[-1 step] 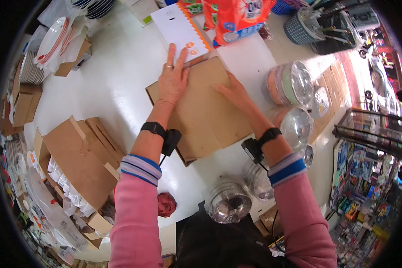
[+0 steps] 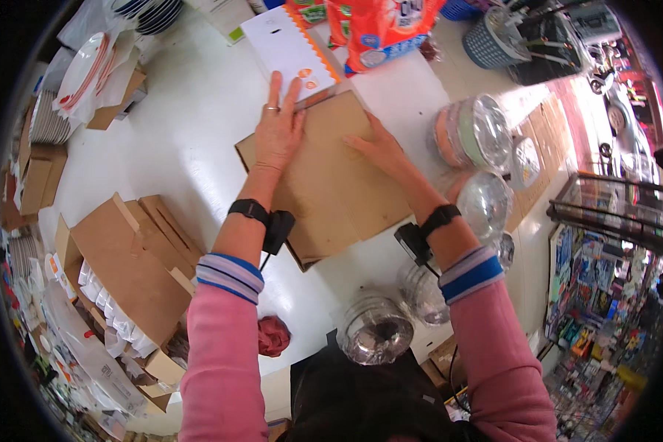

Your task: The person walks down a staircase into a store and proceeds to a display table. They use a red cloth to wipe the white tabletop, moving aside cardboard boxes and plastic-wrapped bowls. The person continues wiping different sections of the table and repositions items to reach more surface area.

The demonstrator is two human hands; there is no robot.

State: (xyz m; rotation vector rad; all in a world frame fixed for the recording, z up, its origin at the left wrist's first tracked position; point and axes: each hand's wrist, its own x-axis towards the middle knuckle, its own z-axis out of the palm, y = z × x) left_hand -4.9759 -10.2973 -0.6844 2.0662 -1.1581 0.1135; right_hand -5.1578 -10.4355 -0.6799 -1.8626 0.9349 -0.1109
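Observation:
A flat brown cardboard box (image 2: 339, 188) lies on the white table in front of me, turned at a slant. Along its far left side rests my left hand (image 2: 280, 136), fingers stretched out and a ring on one of them. Its fingertips reach a white packet with an orange zigzag edge (image 2: 280, 48), just beyond the box. My right hand (image 2: 379, 151) holds the far right edge, thumb on top and the other fingers partly hidden along the side. What is inside the box cannot be seen.
To the left stands an open carton (image 2: 125, 265) of wrapped white items, with plates (image 2: 88, 66) behind it. Plastic-wrapped bowls (image 2: 475, 132) line the right, and more wrapped dishes (image 2: 376, 331) sit near me. A red detergent bag (image 2: 387, 33) and a grey basket (image 2: 490, 44) are at the back.
The whole view has shifted slightly. Both hands keep nearly the same places on the box.

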